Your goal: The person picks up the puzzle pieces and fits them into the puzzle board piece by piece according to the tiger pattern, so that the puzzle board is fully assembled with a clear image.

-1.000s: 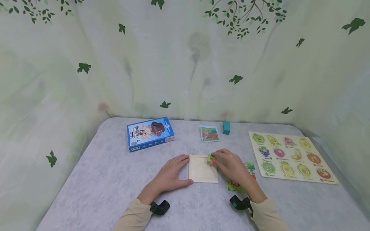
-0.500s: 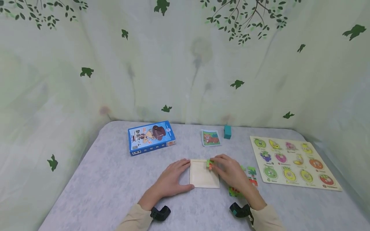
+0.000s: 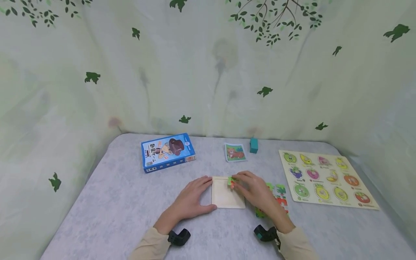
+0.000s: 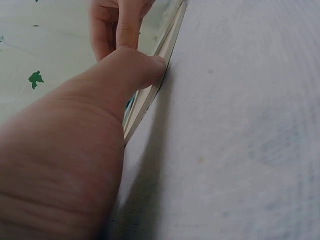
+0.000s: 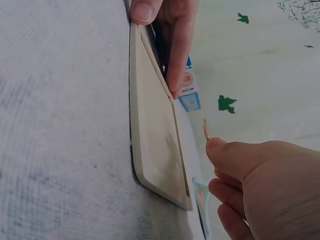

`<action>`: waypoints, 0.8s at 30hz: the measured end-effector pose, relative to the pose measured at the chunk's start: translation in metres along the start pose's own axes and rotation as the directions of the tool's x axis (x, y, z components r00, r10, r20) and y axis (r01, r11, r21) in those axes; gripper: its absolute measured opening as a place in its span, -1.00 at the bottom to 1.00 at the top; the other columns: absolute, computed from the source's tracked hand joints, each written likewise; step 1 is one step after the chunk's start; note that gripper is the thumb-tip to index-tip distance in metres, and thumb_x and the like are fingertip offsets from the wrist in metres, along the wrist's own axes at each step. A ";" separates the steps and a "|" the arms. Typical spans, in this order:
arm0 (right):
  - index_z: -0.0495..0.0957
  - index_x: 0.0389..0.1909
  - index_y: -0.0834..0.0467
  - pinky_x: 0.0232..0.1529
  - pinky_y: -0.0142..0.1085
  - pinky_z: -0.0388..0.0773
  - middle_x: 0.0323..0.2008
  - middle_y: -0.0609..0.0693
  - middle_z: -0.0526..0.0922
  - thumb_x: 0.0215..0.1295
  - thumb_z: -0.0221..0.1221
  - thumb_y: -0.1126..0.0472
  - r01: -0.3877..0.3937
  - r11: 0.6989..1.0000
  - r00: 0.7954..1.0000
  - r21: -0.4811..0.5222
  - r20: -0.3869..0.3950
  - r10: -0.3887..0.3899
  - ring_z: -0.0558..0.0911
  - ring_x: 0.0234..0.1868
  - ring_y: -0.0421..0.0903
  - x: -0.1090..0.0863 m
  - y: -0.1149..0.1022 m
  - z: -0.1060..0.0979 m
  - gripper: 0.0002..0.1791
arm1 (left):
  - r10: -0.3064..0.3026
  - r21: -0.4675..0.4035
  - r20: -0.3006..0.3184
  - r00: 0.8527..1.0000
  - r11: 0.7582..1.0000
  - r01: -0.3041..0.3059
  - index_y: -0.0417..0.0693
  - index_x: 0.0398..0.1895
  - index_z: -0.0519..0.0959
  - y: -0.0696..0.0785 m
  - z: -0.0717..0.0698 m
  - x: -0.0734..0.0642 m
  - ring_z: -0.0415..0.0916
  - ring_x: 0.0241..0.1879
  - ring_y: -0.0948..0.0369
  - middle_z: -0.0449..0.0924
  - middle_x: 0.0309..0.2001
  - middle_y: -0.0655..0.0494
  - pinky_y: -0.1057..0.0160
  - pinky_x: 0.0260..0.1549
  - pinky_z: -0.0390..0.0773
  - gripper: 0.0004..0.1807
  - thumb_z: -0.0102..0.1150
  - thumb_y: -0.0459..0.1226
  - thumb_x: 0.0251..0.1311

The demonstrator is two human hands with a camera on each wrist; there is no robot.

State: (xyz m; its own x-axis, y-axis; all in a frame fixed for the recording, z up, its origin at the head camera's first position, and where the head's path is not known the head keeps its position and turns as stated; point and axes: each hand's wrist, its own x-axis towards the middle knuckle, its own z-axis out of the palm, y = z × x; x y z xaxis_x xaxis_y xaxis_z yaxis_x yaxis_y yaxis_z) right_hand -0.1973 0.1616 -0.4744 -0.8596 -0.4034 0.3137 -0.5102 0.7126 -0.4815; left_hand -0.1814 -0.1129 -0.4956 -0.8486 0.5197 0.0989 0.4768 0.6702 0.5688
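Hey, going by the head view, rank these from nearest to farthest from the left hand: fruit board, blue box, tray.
1. Tray: touching the left hand, on its right.
2. Blue box: beyond the hand, slightly left.
3. Fruit board: well off to the right.

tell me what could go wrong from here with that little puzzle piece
The puzzle piece might slip: the right hand pinches it, raised above the wooden tray. The loose pieces could get nudged, as the right wrist is over or close beside them. The tray might slide if the left hand, resting along its side, lifted off.
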 end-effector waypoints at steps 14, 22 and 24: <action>0.74 0.07 0.10 0.00 -0.15 0.72 -0.01 -0.03 0.73 0.32 0.40 0.18 0.065 0.998 0.997 0.012 -0.046 -0.065 0.73 0.02 -0.08 0.010 -0.011 0.005 -0.69 | -0.010 0.010 -0.011 1.000 1.000 0.010 -0.08 0.53 0.36 -0.003 0.003 -0.002 0.17 0.56 -0.03 0.28 0.55 -0.01 -0.20 0.49 0.23 -0.04 0.36 0.23 0.18; 0.74 0.05 0.10 0.02 -0.15 0.72 -0.02 -0.05 0.73 0.33 0.39 0.21 0.054 0.998 0.998 0.039 -0.028 -0.053 0.71 0.02 -0.10 0.013 -0.016 0.006 -0.71 | -0.012 0.006 -0.011 1.000 1.000 0.012 -0.04 0.54 0.34 -0.004 0.004 0.000 0.15 0.57 0.01 0.26 0.56 0.03 -0.16 0.51 0.20 -0.03 0.35 0.25 0.17; 0.75 0.04 0.10 0.02 -0.15 0.71 -0.02 -0.05 0.73 0.33 0.39 0.22 0.068 0.997 0.997 0.037 -0.027 -0.067 0.71 0.01 -0.10 0.014 -0.017 0.007 -0.73 | 0.001 0.008 -0.018 1.000 1.000 -0.001 -0.06 0.54 0.35 -0.004 0.003 0.001 0.16 0.57 -0.01 0.27 0.56 0.01 -0.17 0.50 0.21 -0.04 0.35 0.24 0.17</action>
State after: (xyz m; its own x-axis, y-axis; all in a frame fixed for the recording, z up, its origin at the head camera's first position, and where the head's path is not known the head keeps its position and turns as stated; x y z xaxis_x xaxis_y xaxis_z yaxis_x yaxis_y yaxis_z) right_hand -0.2013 0.1394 -0.4677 -0.8221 -0.4351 0.3672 -0.5686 0.6616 -0.4889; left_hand -0.1832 -0.1137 -0.5001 -0.8521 0.5108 0.1145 0.4795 0.6738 0.5623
